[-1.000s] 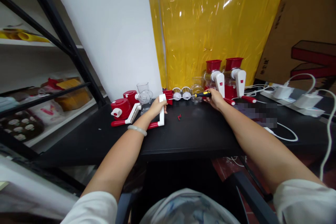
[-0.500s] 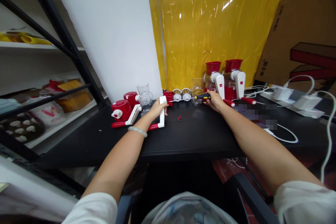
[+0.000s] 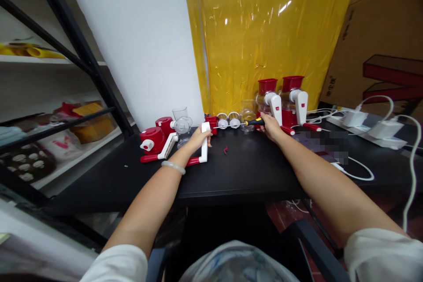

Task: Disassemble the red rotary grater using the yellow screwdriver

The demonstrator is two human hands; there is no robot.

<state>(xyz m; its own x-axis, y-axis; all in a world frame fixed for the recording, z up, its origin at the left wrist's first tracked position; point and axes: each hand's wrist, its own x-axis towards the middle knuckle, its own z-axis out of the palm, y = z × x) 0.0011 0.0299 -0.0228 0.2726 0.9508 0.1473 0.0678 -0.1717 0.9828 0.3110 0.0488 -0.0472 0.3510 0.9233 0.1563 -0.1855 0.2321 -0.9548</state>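
White crank (image 3: pixel 204 143) in left hand (image 3: pixel 197 138) grip; right hand (image 3: pixel 271 126) grips screwdriver (image 3: pixel 253 122).

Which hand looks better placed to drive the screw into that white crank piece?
The right hand, probably: it grips the screwdriver, whose shaft points at the white crank handle. The left hand is wrapped around that handle on the black table, so it seems occupied steadying it.
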